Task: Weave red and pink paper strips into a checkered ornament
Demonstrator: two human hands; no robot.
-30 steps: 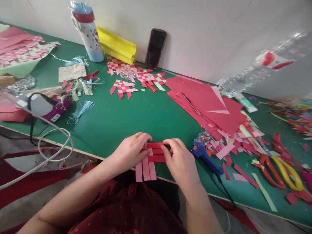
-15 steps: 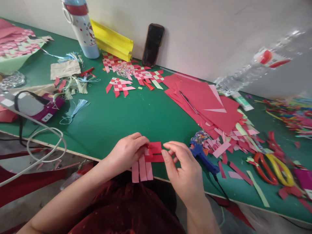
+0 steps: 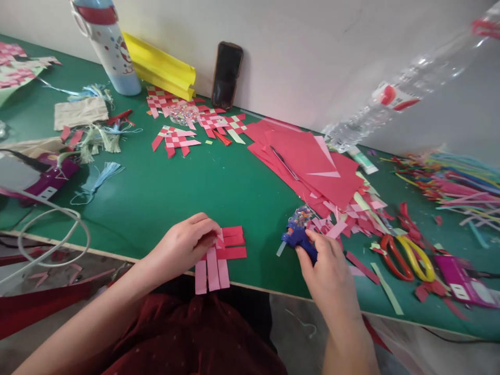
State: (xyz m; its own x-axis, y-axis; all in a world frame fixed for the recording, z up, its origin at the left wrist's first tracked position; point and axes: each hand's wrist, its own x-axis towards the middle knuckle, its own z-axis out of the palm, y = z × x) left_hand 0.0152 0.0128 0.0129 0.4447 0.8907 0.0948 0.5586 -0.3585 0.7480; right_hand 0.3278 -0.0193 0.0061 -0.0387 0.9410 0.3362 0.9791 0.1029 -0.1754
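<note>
A small weave of red and pink paper strips (image 3: 222,255) lies at the near edge of the green table (image 3: 219,182), its pink ends hanging over the edge. My left hand (image 3: 183,244) presses its curled fingers onto the weave's left side. My right hand (image 3: 330,268) is closed round the handle of a blue glue gun (image 3: 297,237), whose nozzle points left toward the weave.
Red paper sheets (image 3: 312,161) and cut strips lie right of centre, with red and yellow scissors (image 3: 406,255) beyond. Finished weaves (image 3: 175,139), a phone (image 3: 225,75), yellow paper (image 3: 160,65) and a bottle (image 3: 107,47) stand at the back. A purple tool (image 3: 52,177) with cable sits left.
My right hand left the weave, moved right and took hold of the blue glue gun. My left hand stays on the weave. The view has shifted rightward.
</note>
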